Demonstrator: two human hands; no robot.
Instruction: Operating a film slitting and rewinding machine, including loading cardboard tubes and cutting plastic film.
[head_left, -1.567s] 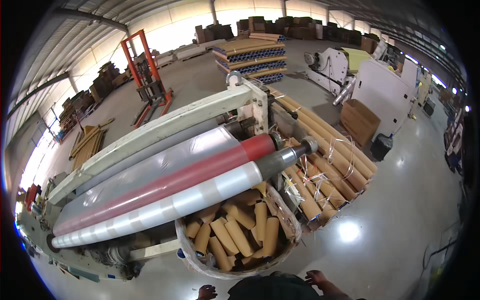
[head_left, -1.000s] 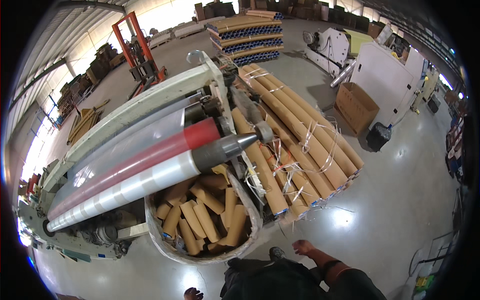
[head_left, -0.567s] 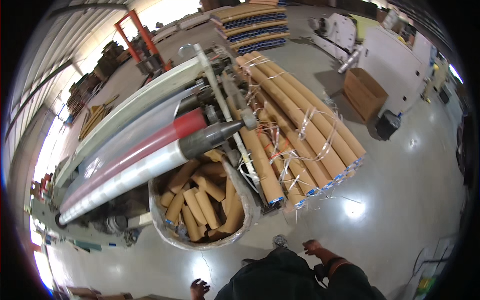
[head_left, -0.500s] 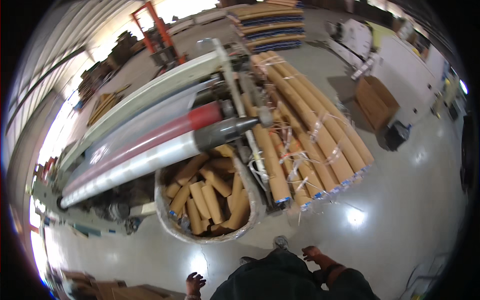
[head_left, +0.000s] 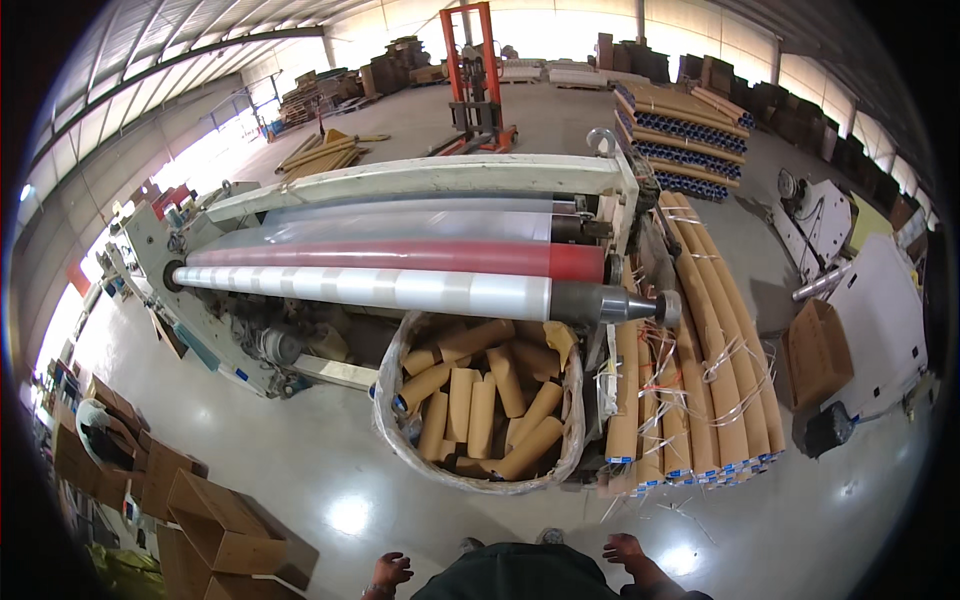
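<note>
My left hand [head_left: 391, 570] hangs low at my side, its fingers apart and loosely bent, with nothing in it. On the other side of my body, my right hand [head_left: 623, 549] is also free, its fingers spread a little. Ahead of me stands a large round bin [head_left: 381, 428] with a plastic-lined rim, holding several short brown cardboard tubes [head_left: 481, 415]. Neither hand touches it. Beyond and above the bin runs a machine's long roll of white film [head_left: 400, 288] on a dark shaft, with a red roller [head_left: 450, 258] behind it.
Long cardboard tubes [head_left: 715, 350] tied with plastic strips lie right of the bin. Open cardboard boxes [head_left: 225, 530] stand at lower left, near a bent-over person [head_left: 100, 435]. Another box [head_left: 818, 350] sits at right. An orange lift truck [head_left: 475, 80] and stacked tubes [head_left: 685, 130] are farther back.
My view has swung to the right and levelled, so the machine and bin appear straighter and more of the hall shows. Both hands remain low beside my body, holding nothing.
</note>
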